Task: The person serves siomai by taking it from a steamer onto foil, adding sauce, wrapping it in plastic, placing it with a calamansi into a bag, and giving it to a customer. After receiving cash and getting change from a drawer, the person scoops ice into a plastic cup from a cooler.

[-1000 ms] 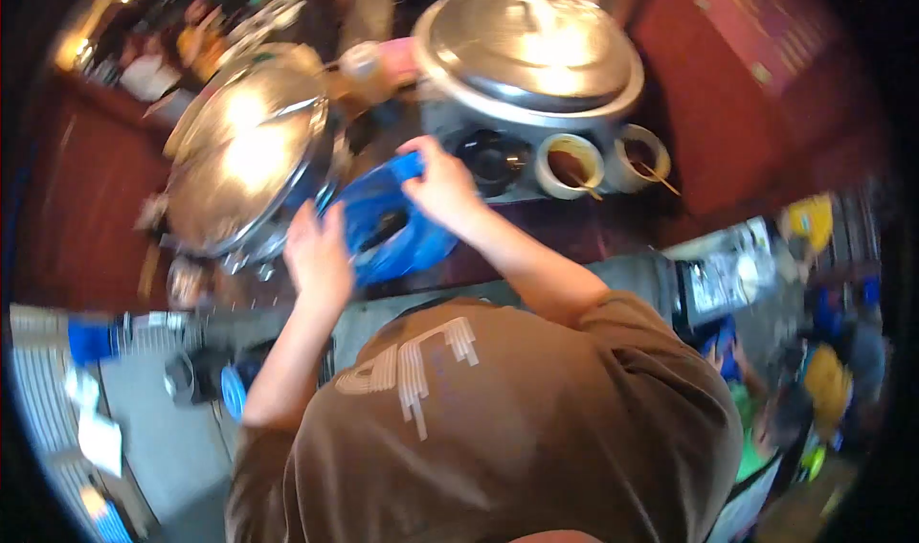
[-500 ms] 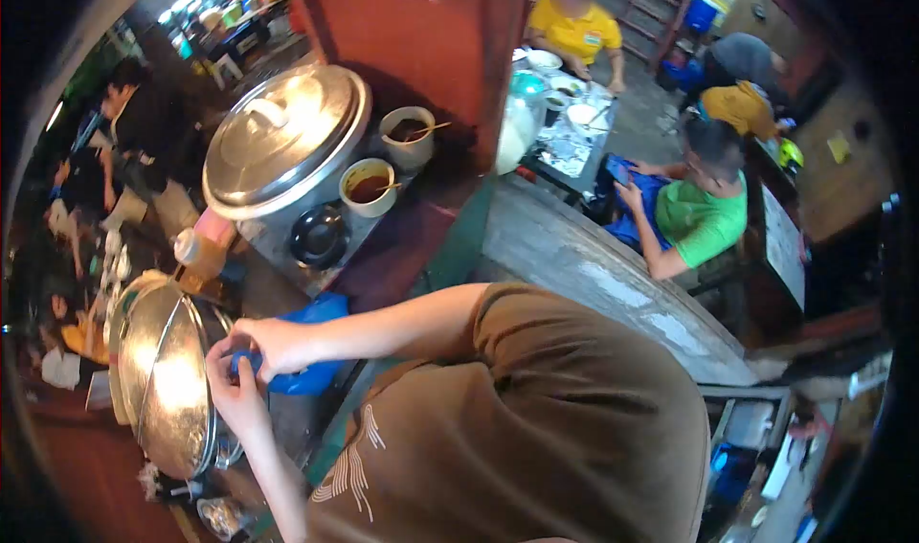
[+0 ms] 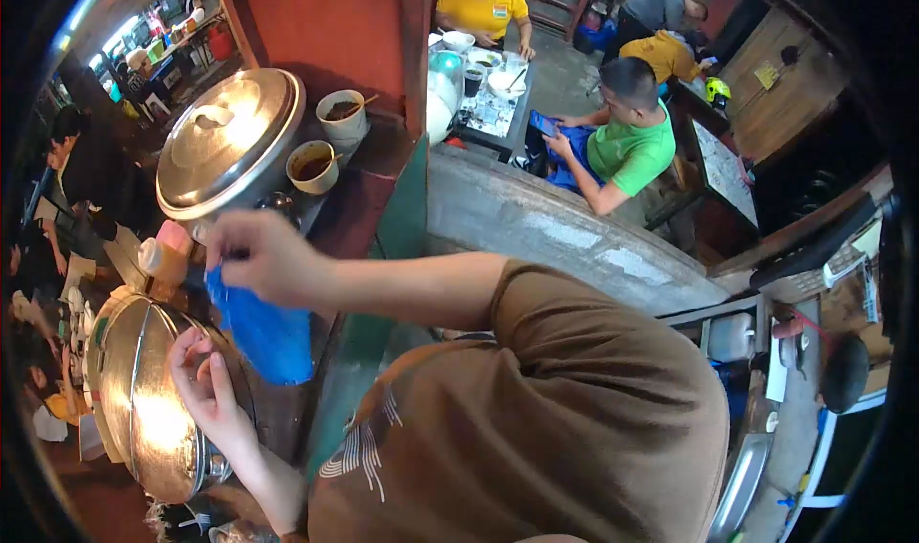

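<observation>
A blue plastic bag [image 3: 263, 337] hangs from my right hand [image 3: 273, 260], whose fingers are pinched on its gathered top. Below and to the left of the bag, my left hand [image 3: 209, 390] is empty, with its fingers apart and slightly curled. A shiny round metal lid [image 3: 144, 380] lies just left of my left hand. Above my right hand sits a large pot with a domed metal lid [image 3: 230, 131]. Two white cups of dark sauce, an upper one [image 3: 342, 114] and a lower one [image 3: 313, 167], stand beside that pot with sticks in them.
A capped bottle [image 3: 163, 259] stands between the two lids. Past a low concrete wall [image 3: 565, 232], a person in green [image 3: 632, 150] holds a phone and a person in yellow [image 3: 483, 9] is at a table with bowls. Other people are at the far left and upper right.
My hands have come apart; the right one has lifted the blue bag by its top, and the left has let go. The view has turned further right.
</observation>
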### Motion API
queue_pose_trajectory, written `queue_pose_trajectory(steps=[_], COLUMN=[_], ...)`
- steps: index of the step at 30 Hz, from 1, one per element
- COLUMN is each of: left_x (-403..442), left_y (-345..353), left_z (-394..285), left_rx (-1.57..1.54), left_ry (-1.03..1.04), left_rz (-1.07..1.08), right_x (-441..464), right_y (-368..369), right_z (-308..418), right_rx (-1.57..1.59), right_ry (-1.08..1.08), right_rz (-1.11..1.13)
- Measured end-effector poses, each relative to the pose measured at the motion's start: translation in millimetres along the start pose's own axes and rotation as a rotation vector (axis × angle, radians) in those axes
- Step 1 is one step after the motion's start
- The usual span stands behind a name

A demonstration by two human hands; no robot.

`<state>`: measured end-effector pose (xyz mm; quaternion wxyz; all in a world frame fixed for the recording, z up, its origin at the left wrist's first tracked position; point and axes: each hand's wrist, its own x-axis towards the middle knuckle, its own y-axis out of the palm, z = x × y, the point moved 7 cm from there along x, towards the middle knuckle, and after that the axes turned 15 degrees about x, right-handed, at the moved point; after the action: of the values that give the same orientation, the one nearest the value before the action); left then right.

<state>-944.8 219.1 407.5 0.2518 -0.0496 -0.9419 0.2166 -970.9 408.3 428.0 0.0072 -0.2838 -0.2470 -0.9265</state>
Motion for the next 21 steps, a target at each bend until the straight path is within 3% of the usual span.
queue_pose_trajectory(steps=[2, 5, 7, 10, 14, 18, 21], left_x=[-1, -3, -3, -3, 5, 19, 36], left_y=[3, 9, 20, 49, 113, 203, 281], left_z=[-1, -10, -14, -7, -8, -12, -39], left_rx=[-0.053, -0.019, 0.0, -0.004, -0.054, -0.165, -0.202], left_ry=[0.02, 0.081, 0.083, 0.011, -0.092, -0.196, -0.327], left_rz=[0.034, 0.091, 0.134, 0.21, 0.316, 0.407, 0.5], right_x=[4, 0, -13, -24, -52, -75, -85], right_y=[-21, -64, -88, -153, -236, -342, -432], right_z=[33, 90, 129, 149, 175, 198, 206], right_rx=[0.078, -0.24, -0.376, -0.344, -0.424, -0.627, -0.53], right_ry=[0.067, 0.01, 0.163, 0.043, 0.106, 0.035, 0.01], right_rz=[-0.043, -0.102, -0.22, -0.243, -0.417, -0.55, -0.623])
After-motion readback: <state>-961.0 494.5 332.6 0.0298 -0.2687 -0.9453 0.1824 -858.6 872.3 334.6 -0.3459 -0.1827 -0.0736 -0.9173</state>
